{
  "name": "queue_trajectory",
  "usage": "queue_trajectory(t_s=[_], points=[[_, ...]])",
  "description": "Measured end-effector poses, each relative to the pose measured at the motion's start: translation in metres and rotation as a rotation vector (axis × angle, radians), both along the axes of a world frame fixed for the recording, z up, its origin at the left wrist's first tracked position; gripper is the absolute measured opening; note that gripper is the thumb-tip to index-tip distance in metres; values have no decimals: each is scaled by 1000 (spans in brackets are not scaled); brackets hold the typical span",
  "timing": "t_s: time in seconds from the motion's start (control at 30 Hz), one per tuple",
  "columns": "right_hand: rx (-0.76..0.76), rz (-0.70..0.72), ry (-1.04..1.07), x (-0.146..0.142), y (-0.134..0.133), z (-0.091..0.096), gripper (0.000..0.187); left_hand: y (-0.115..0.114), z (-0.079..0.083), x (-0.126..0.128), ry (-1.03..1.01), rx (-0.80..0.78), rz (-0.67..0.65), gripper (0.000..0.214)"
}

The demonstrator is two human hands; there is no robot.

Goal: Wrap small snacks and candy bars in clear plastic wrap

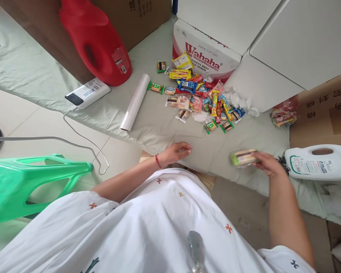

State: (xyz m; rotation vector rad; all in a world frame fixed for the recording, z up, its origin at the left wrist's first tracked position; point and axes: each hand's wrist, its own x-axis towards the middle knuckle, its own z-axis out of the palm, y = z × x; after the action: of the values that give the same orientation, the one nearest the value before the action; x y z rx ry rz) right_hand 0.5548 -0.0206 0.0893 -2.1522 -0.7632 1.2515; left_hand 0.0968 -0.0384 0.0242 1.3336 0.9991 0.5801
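At the table's front edge, my left hand (176,152) wears a red cord bracelet (158,161). Its fingers are stretched forward a little apart, holding nothing. To the right, my right hand (266,163) grips one end of a wrapped biscuit pack (243,157) with green ends, blurred by motion, above the cloth. Beyond both hands lies a loose pile of small wrapped snacks: a blue packet (186,86), yellow packets (180,74), a yellow stick-shaped packet (214,102) and several green-ended biscuits (211,126). Clear crumpled plastic (238,98) lies at the pile's right side.
Left of the pile are a clear film roll (135,102), a white power bank-like device (88,93) with a cable, and a red jug (102,45). A Wahaha box (206,53) stands behind. A white detergent bottle (319,162) lies right. A green stool (31,182) stands left.
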Motion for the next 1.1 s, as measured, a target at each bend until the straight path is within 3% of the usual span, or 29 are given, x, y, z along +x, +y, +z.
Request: queue_trajectory(t_s=[0.07,0.13,0.2,0.27,0.33,0.43,0.5,0.57,0.63,0.7,0.83,0.93,1.0,1.1], points=[[117,-186,-138,46,37,23,28,0,-4,-15,7,-64,117,61],[175,-245,-204,78,66,44,45,-3,-8,-28,6,-77,233,70],[216,-205,-223,91,85,54,55,-7,-10,-41,23,-28,339,74],[290,-102,-245,85,95,47,54,-9,-12,-51,50,21,416,69],[368,-12,-270,59,102,27,49,-8,-15,-58,84,33,477,63],[442,116,-291,-10,118,-14,45,1,-21,-59,242,79,562,53],[503,354,-322,-68,131,-37,42,10,-26,-54,416,172,581,39],[542,521,-315,-127,145,-51,32,17,-31,-46,584,268,558,29],[631,813,-517,-177,158,-56,26,20,-35,-39,702,367,507,28],[632,966,-664,-210,167,-58,25,20,-38,-36,736,457,454,30],[560,997,-758,-221,166,-61,16,11,-39,-43,598,480,489,30],[642,840,-648,-204,146,-66,24,7,-33,-43,385,382,550,27],[683,779,-595,-198,131,-70,27,8,-27,-33,235,324,500,27],[704,844,-685,-205,123,-71,29,16,-18,-9,95,257,380,26]])
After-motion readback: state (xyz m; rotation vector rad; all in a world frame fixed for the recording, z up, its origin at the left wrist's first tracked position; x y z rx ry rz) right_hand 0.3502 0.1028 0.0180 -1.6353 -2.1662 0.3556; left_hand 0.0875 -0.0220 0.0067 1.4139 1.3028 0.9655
